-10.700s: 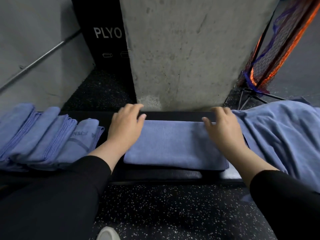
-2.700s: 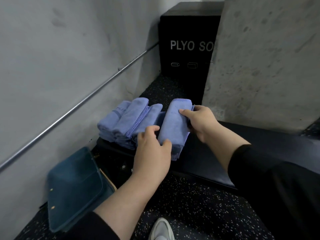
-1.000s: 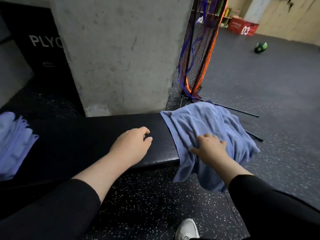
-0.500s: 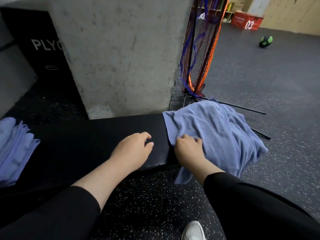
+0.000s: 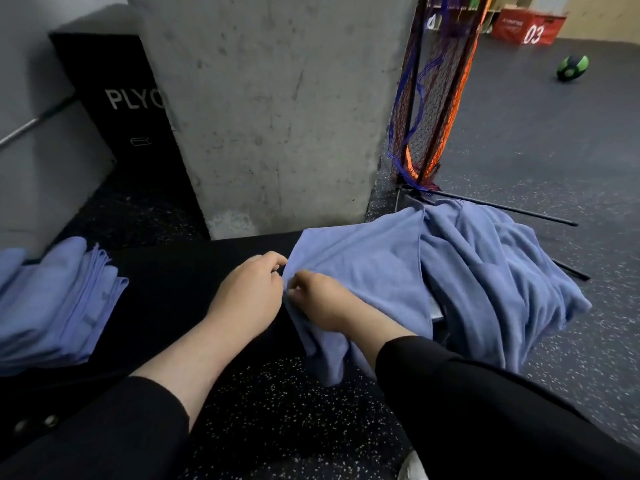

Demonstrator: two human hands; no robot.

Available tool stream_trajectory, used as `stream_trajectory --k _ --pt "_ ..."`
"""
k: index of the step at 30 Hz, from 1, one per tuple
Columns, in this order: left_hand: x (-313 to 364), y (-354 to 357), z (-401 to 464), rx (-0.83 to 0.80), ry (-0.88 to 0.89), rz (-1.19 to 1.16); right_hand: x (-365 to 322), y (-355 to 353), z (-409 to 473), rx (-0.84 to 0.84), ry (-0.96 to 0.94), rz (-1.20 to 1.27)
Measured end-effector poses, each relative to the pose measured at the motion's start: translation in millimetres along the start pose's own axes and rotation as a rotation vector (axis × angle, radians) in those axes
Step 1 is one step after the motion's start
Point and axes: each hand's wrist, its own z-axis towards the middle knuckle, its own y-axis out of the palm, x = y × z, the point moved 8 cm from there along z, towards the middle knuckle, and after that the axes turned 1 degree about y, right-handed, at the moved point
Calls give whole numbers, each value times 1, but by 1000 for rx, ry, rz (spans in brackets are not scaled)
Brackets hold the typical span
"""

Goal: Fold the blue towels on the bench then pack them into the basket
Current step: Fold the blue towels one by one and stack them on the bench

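Broadly, a long black padded bench (image 5: 180, 282) is seen running from left to right across the view, in front of a grey concrete pillar (image 5: 270, 109). At the bench's right end a loose blue towel pile (image 5: 460, 271) is draped, spilling over the end and the front edge toward the speckled floor. At the left end a row of folded blue towels (image 5: 59, 306) is laid, well apart from the loose ones. No basket is seen in this view.

The top towel's left edge is taken at the bench's middle by both hands, which lie almost touching. The left hand (image 5: 246, 292) is curled, its fingertips pinching the edge nearer the back of the bench; the right hand (image 5: 318, 299) is curled on the same edge nearer the front, with cloth hanging below its wrist. The towel's bulk lies to the right of the fingers, so its long axis is judged to run along the bench. The bare stretch is to the left, and neither hand is nearer the edge. A pull leftward is probably called for, to spread the towel flat for folding.
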Motion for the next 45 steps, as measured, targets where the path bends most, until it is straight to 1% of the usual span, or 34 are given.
stream_trajectory --k 1,3,5,7,9,11,12,14,15,20,27,34,36,38,40,41,43,45 --pt "-4 0 2 -7 -15 5 -1 -7 1 22 3 83" --pt "-10 7 6 -39 -27 34 7 -29 -3 145 27 172" --pt "-9 21 8 -108 33 110 26 -44 -9 213 51 120" --pt "-2 45 5 -231 132 222 52 -50 -14 210 121 33" --pt "5 70 -5 -355 217 338 83 -54 -22 202 240 -67" --pt "6 88 -13 -430 251 413 108 -51 -28 132 333 -162" --pt "5 94 -14 -446 246 431 116 -46 -30 70 344 -182" --pt "0 99 -11 -445 225 452 123 -31 -32 -53 327 -219" --pt "-2 100 -8 -440 218 463 124 -24 -33 -89 316 -253" --pt "-18 97 11 -389 172 479 115 -12 -26 -97 276 -281" --pt "-69 70 36 -325 46 445 91 -7 11 5 197 -306" --pt "-107 51 51 -289 -13 395 63 -1 52 77 103 -274" --pt "-116 47 56 -269 -26 388 59 -5 56 143 76 -199" --pt "-123 44 62 -255 -44 376 55 -14 54 250 40 -107" --pt "-127 42 67 -240 -64 366 48 -24 46 356 -40 -105" --pt "-128 41 70 -231 -75 355 43 -27 41 379 -93 -118" --pt "-130 39 73 -199 -92 359 35 -25 33 348 -167 -147" --pt "-126 32 74 -115 -74 438 32 -10 25 227 -166 -201"
